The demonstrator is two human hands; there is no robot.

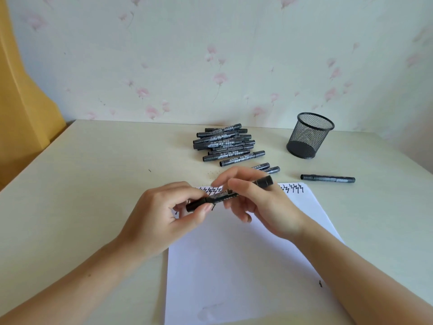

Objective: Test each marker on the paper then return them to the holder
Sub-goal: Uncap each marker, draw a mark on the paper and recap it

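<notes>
I hold one black marker (pixel 263 182) crosswise above the top of the white paper (pixel 246 266). My left hand (pixel 164 216) pinches its cap end at the left. My right hand (pixel 262 202) grips the barrel, and the marker's other end sticks out to the right past my fingers. Black zigzag test marks (pixel 291 187) run along the paper's top edge, partly hidden by my hands. A pile of black markers (pixel 226 143) lies further back on the table. The black mesh holder (pixel 309 138) stands upright at the back right; no marker shows inside it.
One loose marker (pixel 328 178) lies to the right of the paper, below the holder. Two more markers (pixel 268 167) lie just behind my right hand. A small ink mark (pixel 320 283) is on the beige table (pixel 82 184). A floral wall rises behind.
</notes>
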